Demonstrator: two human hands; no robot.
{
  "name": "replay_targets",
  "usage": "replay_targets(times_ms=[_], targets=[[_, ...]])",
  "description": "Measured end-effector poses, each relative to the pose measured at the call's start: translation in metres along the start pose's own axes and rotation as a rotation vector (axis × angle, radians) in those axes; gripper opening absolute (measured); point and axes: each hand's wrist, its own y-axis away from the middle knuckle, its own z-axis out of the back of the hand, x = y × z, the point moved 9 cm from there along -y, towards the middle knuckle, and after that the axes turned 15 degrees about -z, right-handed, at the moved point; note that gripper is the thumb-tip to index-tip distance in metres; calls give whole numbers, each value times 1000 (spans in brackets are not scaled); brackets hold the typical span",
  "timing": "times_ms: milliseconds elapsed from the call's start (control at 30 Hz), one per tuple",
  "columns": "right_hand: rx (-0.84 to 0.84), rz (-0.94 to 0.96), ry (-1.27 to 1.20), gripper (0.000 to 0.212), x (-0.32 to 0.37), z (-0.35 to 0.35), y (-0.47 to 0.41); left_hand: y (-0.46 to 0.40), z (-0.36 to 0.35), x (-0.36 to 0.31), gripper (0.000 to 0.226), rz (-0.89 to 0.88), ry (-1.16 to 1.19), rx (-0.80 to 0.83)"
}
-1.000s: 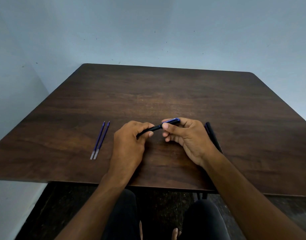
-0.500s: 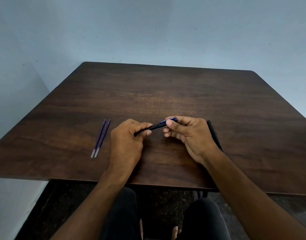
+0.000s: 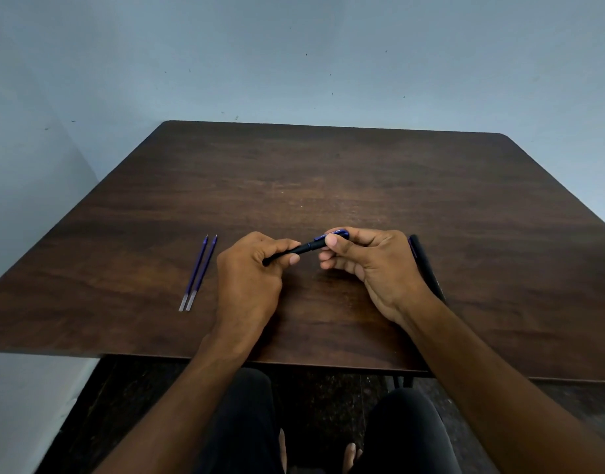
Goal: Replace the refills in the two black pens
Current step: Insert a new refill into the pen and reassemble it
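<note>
Dark wood tabletop point(image 3: 328, 172) shoved against a pale blue wall. Both hands up near the front edge, pinching one black pen point(image 3: 306, 248) between them: left hand point(image 3: 248, 271) curled round the tip end, right hand point(image 3: 369, 260) gripping the blue clip end. Second black pen point(image 3: 426, 265) lying just beside the right wrist. Two blue refills point(image 3: 197, 272) side by side toward the left edge.
</note>
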Motion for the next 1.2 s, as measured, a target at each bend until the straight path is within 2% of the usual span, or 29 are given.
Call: replay_targets(times_ms=[200,533,667,767,867,1000,1100,1200], targets=[[-26,-10,-22,21,-1,2,-1,1,-2,1,23,40,-10,2],[-49,-47,-105,42,0,3,-1,1,-5,-5,22,33,-27,29],[-87,-71,-135,33,1,7,-2,0,-10,-10,18,3,-25,72],[-132,-81,-100,34,5,8,-1,0,-17,-5,8,89,53,103],[-214,-53,5,33,14,9,5,0,-34,4,6,231,159,210],[-372,58,249,10,28,15,24,6,-58,10,14,454,409,254],[-457,94,501,12,34,22,41,7,-69,6,16,515,539,224],[-414,60,603,12,35,24,54,8,-79,0,14,546,587,248]])
